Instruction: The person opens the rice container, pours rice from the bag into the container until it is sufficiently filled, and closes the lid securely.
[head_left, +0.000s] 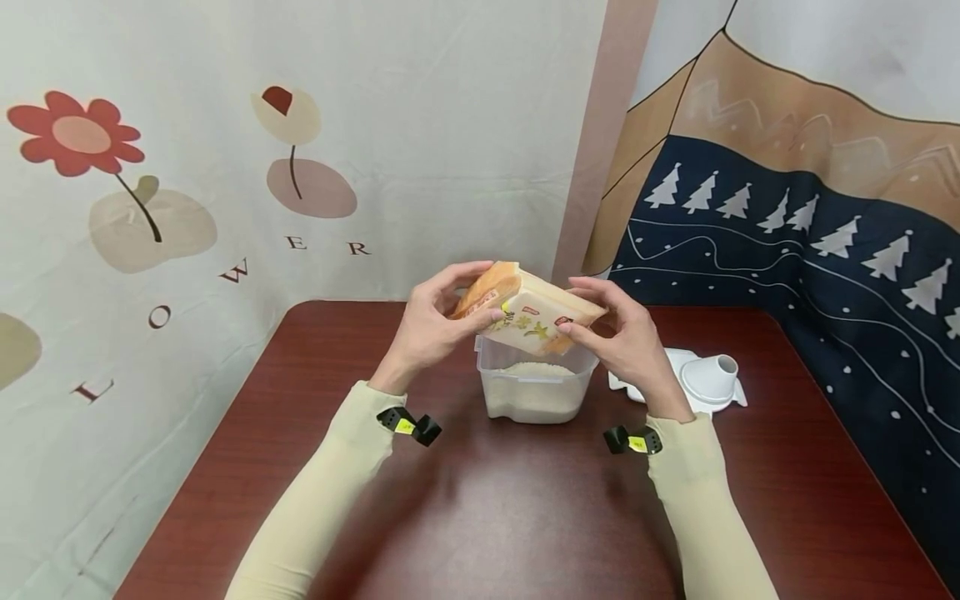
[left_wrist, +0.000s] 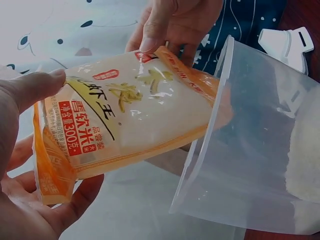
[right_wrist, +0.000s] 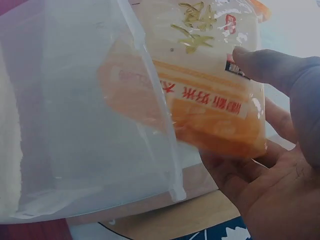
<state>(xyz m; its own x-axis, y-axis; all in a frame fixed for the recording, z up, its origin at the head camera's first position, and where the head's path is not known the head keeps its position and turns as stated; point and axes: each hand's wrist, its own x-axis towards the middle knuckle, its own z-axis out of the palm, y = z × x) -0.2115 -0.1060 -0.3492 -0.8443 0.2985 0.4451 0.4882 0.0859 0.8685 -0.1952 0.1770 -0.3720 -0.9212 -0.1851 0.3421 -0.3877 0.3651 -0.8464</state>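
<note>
The left grip (head_left: 431, 323) held one end of the rice bag (head_left: 528, 317), tilted above the clear container (head_left: 576, 387) on the counter (head_left: 510, 517); the right grip (head_left: 626, 333) held the other end. Slow, centred tilting with both ends supported seemed wisest.

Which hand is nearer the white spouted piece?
Right. The right hand holds the rice bag at its right end, partly covering the white spouted piece in the head view; the left hand holds the left end, farther off.
</note>
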